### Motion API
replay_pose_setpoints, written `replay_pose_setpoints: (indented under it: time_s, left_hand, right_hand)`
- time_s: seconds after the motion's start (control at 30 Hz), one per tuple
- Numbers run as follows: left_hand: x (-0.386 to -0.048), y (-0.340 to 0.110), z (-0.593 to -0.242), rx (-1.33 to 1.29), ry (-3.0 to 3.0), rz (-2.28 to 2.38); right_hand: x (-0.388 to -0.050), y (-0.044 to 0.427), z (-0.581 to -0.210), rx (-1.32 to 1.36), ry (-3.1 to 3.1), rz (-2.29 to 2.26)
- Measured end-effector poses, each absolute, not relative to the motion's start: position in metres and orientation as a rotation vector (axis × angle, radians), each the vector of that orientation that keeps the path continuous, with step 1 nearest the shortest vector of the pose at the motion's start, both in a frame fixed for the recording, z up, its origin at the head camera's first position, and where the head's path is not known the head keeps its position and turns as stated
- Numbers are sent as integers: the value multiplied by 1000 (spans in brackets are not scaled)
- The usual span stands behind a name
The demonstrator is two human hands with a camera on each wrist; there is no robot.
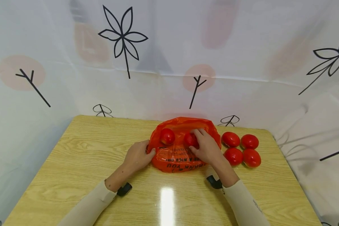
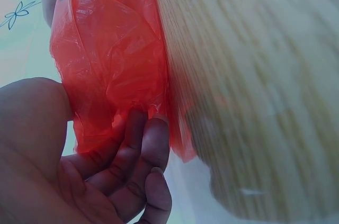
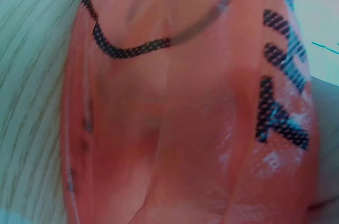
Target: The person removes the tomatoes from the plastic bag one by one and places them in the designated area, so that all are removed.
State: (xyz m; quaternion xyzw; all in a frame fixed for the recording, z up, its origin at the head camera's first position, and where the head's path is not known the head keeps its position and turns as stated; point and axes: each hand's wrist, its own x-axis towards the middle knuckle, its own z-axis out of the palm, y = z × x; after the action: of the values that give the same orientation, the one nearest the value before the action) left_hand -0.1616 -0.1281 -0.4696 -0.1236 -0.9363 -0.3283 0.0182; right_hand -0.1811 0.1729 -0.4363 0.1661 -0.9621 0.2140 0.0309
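Observation:
An orange-red plastic bag (image 1: 175,163) with black printing lies opened out on the table, its mouth upward. One shiny red tomato (image 1: 167,136) sits inside it on the left. In the bag's right half, my right hand (image 1: 206,146) grips a second tomato (image 1: 190,140) from above. My left hand (image 1: 137,156) pinches the bag's left edge, thumb on one side. The left wrist view shows its fingers (image 2: 127,155) against the crumpled plastic (image 2: 116,49). In the right wrist view the bag's printed side (image 3: 169,102) hides most of the right hand.
Several more red tomatoes (image 1: 234,156) stand grouped on the wooden table (image 1: 87,157) just right of the bag. A patterned white cloth (image 1: 169,56) hangs behind the table's back edge. Dark wrist mounts (image 1: 125,189) sit under both forearms.

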Motion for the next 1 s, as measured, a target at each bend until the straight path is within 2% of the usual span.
replay_pose_setpoints:
  time_s: [1.0]
  left_hand:
    - [-161,-129,-470,-376,-2927,-1020]
  right_hand:
    - [-150,177,-419,509,-2864,762]
